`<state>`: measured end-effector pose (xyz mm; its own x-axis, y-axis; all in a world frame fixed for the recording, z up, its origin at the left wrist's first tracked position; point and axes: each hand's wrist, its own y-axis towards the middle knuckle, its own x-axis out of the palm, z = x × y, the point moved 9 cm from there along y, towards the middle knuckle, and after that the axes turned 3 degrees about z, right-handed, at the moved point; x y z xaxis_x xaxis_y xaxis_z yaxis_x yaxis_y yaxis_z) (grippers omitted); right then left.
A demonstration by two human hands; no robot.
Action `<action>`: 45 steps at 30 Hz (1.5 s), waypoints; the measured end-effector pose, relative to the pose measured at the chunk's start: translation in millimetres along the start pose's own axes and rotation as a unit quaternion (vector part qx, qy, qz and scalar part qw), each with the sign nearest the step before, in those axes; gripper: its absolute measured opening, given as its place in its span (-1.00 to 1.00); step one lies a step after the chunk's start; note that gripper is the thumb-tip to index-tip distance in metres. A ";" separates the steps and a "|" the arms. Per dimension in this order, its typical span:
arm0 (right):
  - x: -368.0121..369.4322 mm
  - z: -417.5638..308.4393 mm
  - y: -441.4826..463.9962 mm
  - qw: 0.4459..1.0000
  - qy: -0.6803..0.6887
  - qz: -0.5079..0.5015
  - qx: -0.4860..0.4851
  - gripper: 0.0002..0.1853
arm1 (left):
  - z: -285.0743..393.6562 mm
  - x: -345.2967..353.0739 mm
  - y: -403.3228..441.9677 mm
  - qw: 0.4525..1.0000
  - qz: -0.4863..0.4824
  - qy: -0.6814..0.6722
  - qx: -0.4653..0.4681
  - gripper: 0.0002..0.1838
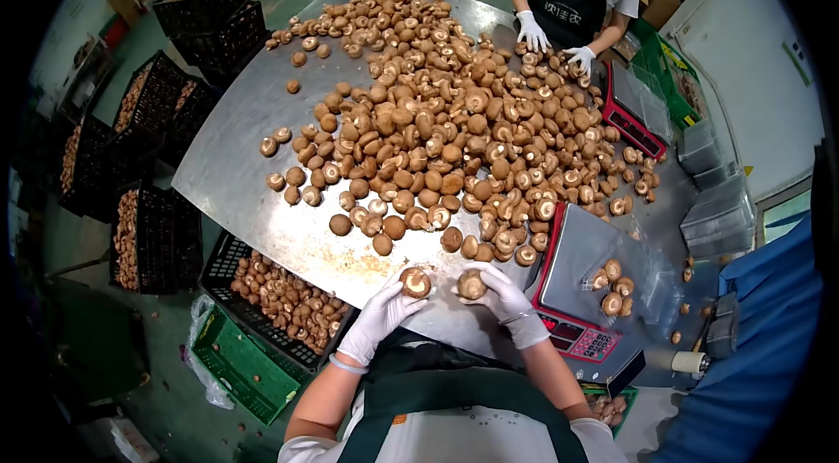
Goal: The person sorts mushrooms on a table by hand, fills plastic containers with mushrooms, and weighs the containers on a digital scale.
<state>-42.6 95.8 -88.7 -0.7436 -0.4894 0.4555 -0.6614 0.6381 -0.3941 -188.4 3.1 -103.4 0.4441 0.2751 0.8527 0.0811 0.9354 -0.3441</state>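
Both of my hands wear white gloves and are held over the near edge of the metal table. My left hand (383, 319) is closed around a shiitake mushroom (415, 282), its pale underside and stem facing up. In my right hand (509, 306) is another shiitake mushroom (472, 285), gripped between thumb and fingers. The two mushrooms are a short gap apart. Ahead of them spreads a large heap of brown shiitake mushrooms (419, 126). To the right of my right hand stands a red scale (572, 288) with several mushrooms (615, 286) in a clear plastic bag or tray on it.
A co-worker's gloved hands (556, 43) touch the heap's far right, near a second red scale (629, 113). A black crate of mushrooms (288, 301) and a green crate (240, 362) stand at lower left. Stacked black crates (210, 13) line the left. Clear trays (718, 216) are stacked right.
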 end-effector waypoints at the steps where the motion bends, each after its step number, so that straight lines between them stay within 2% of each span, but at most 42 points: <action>1: 5.0 4.3 6.2 1.000 -0.003 0.002 -0.001 -0.64 | 5.1 -2.1 -1.0 1.000 -0.003 -0.002 0.000 -0.43; 3: 15.5 22.3 21.0 0.977 0.207 -0.005 0.046 -0.62 | 17.5 -8.9 -4.6 1.000 0.021 -0.008 -0.021 -0.47; 5: 24.6 29.3 35.2 0.974 0.225 -0.016 0.033 -0.60 | 36.2 -17.8 -12.8 0.999 0.030 0.034 0.015 -0.51; 7: 44.1 31.2 42.3 0.959 0.279 -0.044 0.035 -0.61 | 61.8 -35.4 -27.2 0.998 0.025 0.027 0.043 -0.49; 8: 49.6 31.5 45.6 0.958 0.280 -0.046 0.034 -0.61 | 85.1 -30.4 -41.7 0.995 0.037 0.067 0.060 -0.45; 11: 50.7 35.3 39.9 0.977 0.209 0.019 0.043 -0.63 | 152.7 -105.7 -100.4 0.944 0.234 0.132 0.194 -0.46; 12: 39.1 4.9 28.9 0.997 -0.019 0.070 -0.040 -0.66 | 169.5 -139.1 -126.5 0.920 0.300 0.104 0.230 -0.48; 13: 37.7 -32.1 11.0 0.988 -0.022 0.129 -0.085 -0.69 | 188.6 -154.6 -150.3 0.885 0.360 0.143 0.260 -0.56; 14: 36.8 -68.7 -8.9 0.973 -0.030 0.187 -0.129 -0.72 | 203.7 -182.1 -179.4 0.824 0.464 0.248 0.210 -0.62; 15: 25.5 -106.3 -34.2 0.934 -0.105 0.264 -0.217 -0.72 | 221.5 -250.5 -206.4 0.639 0.525 0.501 0.255 -0.61; 16: 2.3 -135.3 -66.8 0.871 -0.231 0.364 -0.237 -0.77 | 232.5 -238.4 -215.2 0.578 0.543 0.542 0.278 -0.59; 17: -27.4 -154.3 -98.2 0.762 -0.392 0.440 -0.269 -0.74 | 241.1 -218.6 -222.5 0.514 0.559 0.578 0.299 -0.57; 19: -56.9 -177.6 -143.5 0.647 -0.463 0.521 -0.311 -0.71 | 242.4 -194.2 -198.7 0.539 0.543 0.557 0.324 -0.59; 21: -80.1 -181.4 -164.4 0.503 -0.615 0.534 -0.288 -0.68 | 236.5 -145.6 -155.3 0.533 0.489 0.596 0.349 -0.61; 23: -111.3 -164.3 -173.0 0.523 -0.628 0.513 -0.262 -0.65 | 218.3 -124.2 -106.3 0.561 0.428 0.627 0.331 -0.63; 25: -129.3 -156.5 -176.9 0.487 -0.665 0.536 -0.183 -0.62 | 198.8 -93.9 -64.8 0.523 0.370 0.668 0.378 -0.62; 27: -126.8 -165.5 -176.2 0.473 -0.676 0.529 -0.201 -0.60 | 183.3 -75.5 -23.6 0.534 0.320 0.701 0.348 -0.52; 29: -98.8 -175.6 -166.9 0.500 -0.646 0.508 -0.273 -0.59 | 171.9 -57.1 0.3 0.489 0.316 0.750 0.314 -0.42; 30: -81.7 -180.5 -156.8 0.526 -0.630 0.491 -0.292 -0.60 | 168.8 -60.2 9.7 0.504 0.317 0.746 0.298 -0.36; 31: -70.0 -183.0 -146.1 0.526 -0.643 0.466 -0.305 -0.62 | 167.5 -62.1 14.0 0.497 0.319 0.748 0.301 -0.36; 33: -56.3 -181.7 -125.5 0.576 -0.622 0.422 -0.321 -0.62 | 169.1 -74.8 12.7 0.555 0.363 0.686 0.299 -0.34; 34: -44.8 -181.1 -114.3 0.582 -0.634 0.395 -0.322 -0.61 | 168.0 -78.7 9.6 0.592 0.367 0.653 0.297 -0.46; 35: -37.1 -177.3 -103.2 0.604 -0.622 0.372 -0.330 -0.63 | 170.5 -72.1 3.9 0.587 0.371 0.655 0.298 -0.46; 36: -26.3 -173.3 -90.4 0.624 -0.614 0.347 -0.336 -0.63 | 157.7 -83.5 6.9 0.824 0.302 0.397 0.269 -0.51; 37: -15.5 -167.3 -78.7 0.643 -0.606 0.321 -0.341 -0.64 | 136.6 -83.8 12.3 0.955 0.196 0.086 0.207 -0.54; 38: -6.7 -158.2 -66.8 0.661 -0.602 0.287 -0.344 -0.64 | 129.5 -86.7 12.0 0.968 0.149 0.058 0.194 -0.48; 39: 2.8 -149.6 -53.1 0.674 -0.599 0.253 -0.351 -0.65 | 126.7 -79.0 7.0 0.974 0.127 -0.035 0.182 -0.43; 41: 22.6 -126.0 -29.5 0.698 -0.590 0.199 -0.353 -0.68 | 125.9 -73.5 2.5 0.978 0.086 -0.084 0.169 -0.39; 43: 52.3 -104.9 -9.4 0.713 -0.590 0.137 -0.354 -0.68 | 129.2 -61.1 -4.2 0.983 0.024 -0.099 0.151 -0.35; 45: 82.3 -86.9 10.6 0.727 -0.589 0.079 -0.344 -0.68 | 136.0 -59.6 -15.3 0.985 0.030 -0.082 0.148 -0.34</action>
<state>-102.4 114.0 14.0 -0.6417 -0.2881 -0.7108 -0.6536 0.6902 0.3104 -337.5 2.6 -95.5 0.2877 0.3422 0.8945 -0.2153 0.9332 -0.2877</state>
